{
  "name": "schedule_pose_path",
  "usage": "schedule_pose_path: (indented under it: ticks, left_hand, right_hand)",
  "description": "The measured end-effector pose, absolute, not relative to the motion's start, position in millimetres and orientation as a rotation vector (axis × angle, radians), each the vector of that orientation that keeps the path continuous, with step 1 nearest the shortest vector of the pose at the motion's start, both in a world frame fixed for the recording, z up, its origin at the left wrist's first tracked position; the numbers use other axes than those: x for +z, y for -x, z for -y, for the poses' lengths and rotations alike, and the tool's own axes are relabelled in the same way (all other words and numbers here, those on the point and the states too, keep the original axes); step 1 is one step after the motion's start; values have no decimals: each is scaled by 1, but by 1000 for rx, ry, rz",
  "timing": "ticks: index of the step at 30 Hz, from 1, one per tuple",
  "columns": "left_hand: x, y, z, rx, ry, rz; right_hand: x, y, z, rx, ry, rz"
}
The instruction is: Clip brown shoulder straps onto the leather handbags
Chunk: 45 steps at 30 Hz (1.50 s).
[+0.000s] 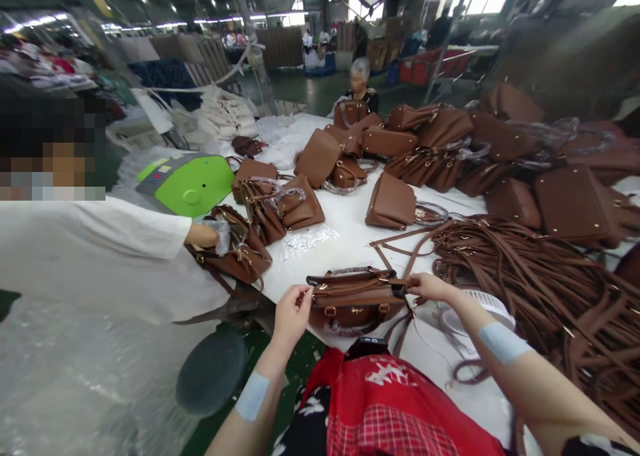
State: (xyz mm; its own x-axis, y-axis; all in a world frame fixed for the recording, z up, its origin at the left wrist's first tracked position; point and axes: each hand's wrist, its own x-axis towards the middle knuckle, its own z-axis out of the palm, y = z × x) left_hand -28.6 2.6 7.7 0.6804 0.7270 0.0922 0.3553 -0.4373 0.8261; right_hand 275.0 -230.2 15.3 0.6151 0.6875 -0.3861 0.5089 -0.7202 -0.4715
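Steadying handbag (367, 315): keep ends level.
Left hand (292, 316): grip pinched on left end.
Right hand (429, 287): grip pinched on right end.

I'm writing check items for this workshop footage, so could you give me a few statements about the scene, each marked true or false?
1. The wearer's left hand is at one end of the nearest brown handbag. True.
2. The wearer's right hand is on the green machine. False: it is at the handbag's other end.
3. A heap of brown straps lies to the right of that handbag. True.
4. The round stool is bright yellow. False: it is dark grey-blue.
5. The white-sleeved co-worker's hand is at another brown bag. True.
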Motion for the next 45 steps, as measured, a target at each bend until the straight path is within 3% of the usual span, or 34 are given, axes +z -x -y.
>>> schedule_pose_path:
  ticks: [4, 7, 10, 13, 17, 18, 20, 21, 24, 27, 30, 32, 35, 39, 45]
  left_hand:
    - [48, 2, 34, 658, -2293, -514]
    - [76, -13, 65, 666, -2454, -228]
    - [98, -18, 79, 668, -2422, -81]
    - [116, 0, 54, 935, -2203, -399]
    - [118, 72, -32, 1635, -1363, -1079]
    - [112, 95, -52, 1634, -1243, -1192]
    - [93, 136, -79, 1534, -1098, -1543]
    - [81, 150, -82, 1319, -1180, -1645]
    - [52, 154, -46, 1056, -1446, -1684]
    - [49, 106, 28, 882, -1788, -1252]
    - [68, 51, 83, 505, -1866, -694]
    - [80, 35, 93, 199, -1886, -473]
    - [85, 47, 76, -100, -1835, -472]
    - [77, 81, 34, -134, -1791, -713]
    - [72, 92, 1, 64, -1849, -821]
  right_hand:
    - [61, -243, 227, 614, 2475, 1127]
    - [114, -195, 221, 500, 2147, 1460]
    - [147, -159, 217, 629, 1830, 1707]
    - [140, -166, 221, 778, 1795, 1601]
    - [107, -219, 236, 781, 1970, 1338]
    - [104, -231, 240, 769, 1999, 1300]
    - [106, -244, 245, 810, 1958, 1266]
    - [110, -244, 246, 876, 1884, 1261]
    - [123, -219, 234, 1259, 1558, 1233]
    - [123, -170, 207, 1539, 1401, 1271]
    - [112, -129, 185, 1368, 1442, 1485]
    - [106, -122, 181, 1301, 1424, 1604]
    - [99, -140, 195, 1489, 1461, 1599]
    - [88, -178, 228, 1656, 1518, 1360]
    - [77, -203, 270, 1521, 1672, 1215]
